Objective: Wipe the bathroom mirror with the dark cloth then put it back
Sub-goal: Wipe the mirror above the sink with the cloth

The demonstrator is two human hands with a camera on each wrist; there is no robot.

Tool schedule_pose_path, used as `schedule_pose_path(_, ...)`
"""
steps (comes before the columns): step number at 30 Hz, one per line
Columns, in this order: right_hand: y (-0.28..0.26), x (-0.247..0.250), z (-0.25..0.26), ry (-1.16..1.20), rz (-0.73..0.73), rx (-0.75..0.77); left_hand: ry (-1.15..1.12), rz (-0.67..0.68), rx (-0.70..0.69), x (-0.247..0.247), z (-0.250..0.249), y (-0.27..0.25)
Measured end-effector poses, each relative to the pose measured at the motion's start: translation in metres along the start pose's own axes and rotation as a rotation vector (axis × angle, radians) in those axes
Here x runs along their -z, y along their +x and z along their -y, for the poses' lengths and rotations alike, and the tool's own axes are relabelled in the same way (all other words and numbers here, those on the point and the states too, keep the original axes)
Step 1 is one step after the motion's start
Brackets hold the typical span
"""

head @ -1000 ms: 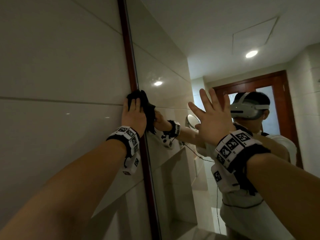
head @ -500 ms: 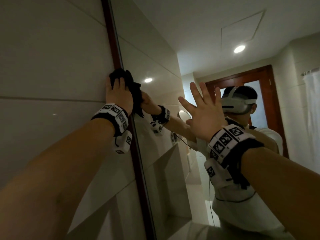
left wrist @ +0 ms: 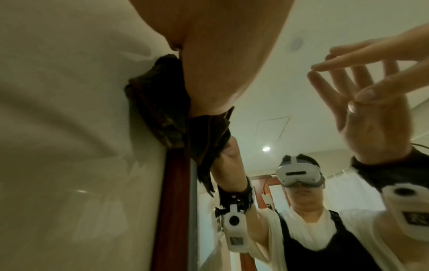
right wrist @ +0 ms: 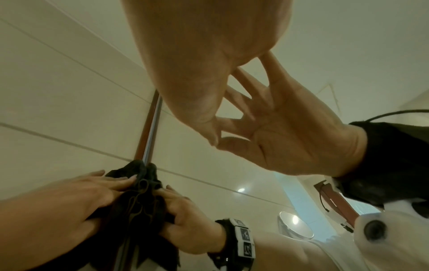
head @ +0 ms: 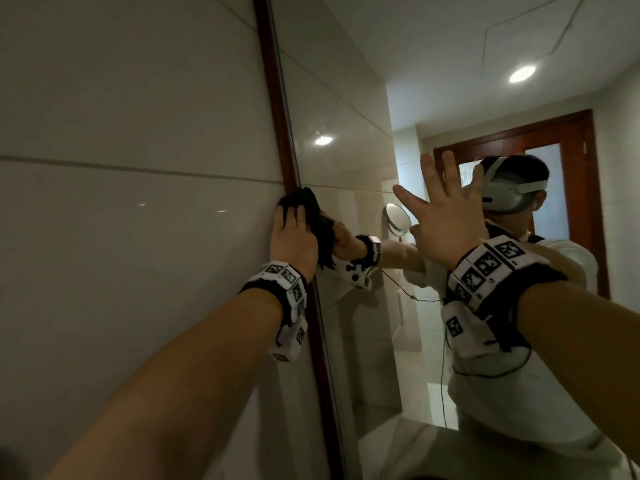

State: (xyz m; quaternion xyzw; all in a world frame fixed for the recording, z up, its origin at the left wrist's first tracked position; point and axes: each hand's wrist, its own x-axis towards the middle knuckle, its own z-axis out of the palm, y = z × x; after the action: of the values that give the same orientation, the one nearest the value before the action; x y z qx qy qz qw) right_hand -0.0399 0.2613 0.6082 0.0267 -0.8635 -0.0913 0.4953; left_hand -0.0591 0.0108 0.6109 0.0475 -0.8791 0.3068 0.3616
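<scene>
The dark cloth (head: 304, 204) is bunched against the left edge of the mirror (head: 349, 161), right at its red-brown frame (head: 273, 98). My left hand (head: 292, 233) presses it flat with straight fingers; loose cloth hangs below the palm. In the left wrist view the cloth (left wrist: 160, 110) sits under my palm and spills over the frame. My right hand (head: 441, 209) is spread wide, with its fingertips on the glass further right. The right wrist view shows the right hand (right wrist: 197, 77) meeting its reflection, and the left hand (right wrist: 81, 198) on the cloth (right wrist: 139, 181) below.
A glossy tiled wall (head: 138, 168) runs left of the frame. The mirror reflects a person in a headset, a round shaving mirror (head: 398, 219), a wooden door (head: 581, 174) and ceiling lights. Cables hang from my right wrist unit (head: 485, 327).
My left hand slid the cloth up along the mirror's edge above the tile seam, then back down below it. The right hand stays spread on the glass.
</scene>
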Motion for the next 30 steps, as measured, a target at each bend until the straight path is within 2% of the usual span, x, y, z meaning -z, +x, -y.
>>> schedule_pose_path(5,-0.022,-0.012,0.015,-0.053,0.055,0.047,-0.01,0.027,0.014,-0.01,-0.007,-0.01)
schedule_pose_path(8,-0.031,-0.023,0.021,-0.088,0.07,0.061,-0.023,0.023,0.03,-0.008,-0.001,0.002)
schedule_pose_path(13,-0.032,-0.029,0.022,-0.075,0.031,0.057,-0.067,-0.051,0.092,0.021,0.024,0.045)
schedule_pose_path(18,-0.031,-0.034,0.022,-0.053,0.026,0.048,-0.115,-0.101,0.095,0.016,0.025,0.045)
schedule_pose_path(23,-0.033,-0.038,0.028,-0.042,0.028,0.012,-0.082,-0.023,0.06,-0.001,0.001,0.01)
schedule_pose_path(28,-0.039,-0.049,0.034,-0.02,0.021,0.021,-0.065,0.08,-0.069,-0.048,-0.035,-0.059)
schedule_pose_path(30,-0.05,-0.055,0.038,-0.029,0.03,0.07,-0.069,0.144,-0.104,-0.063,-0.049,-0.083)
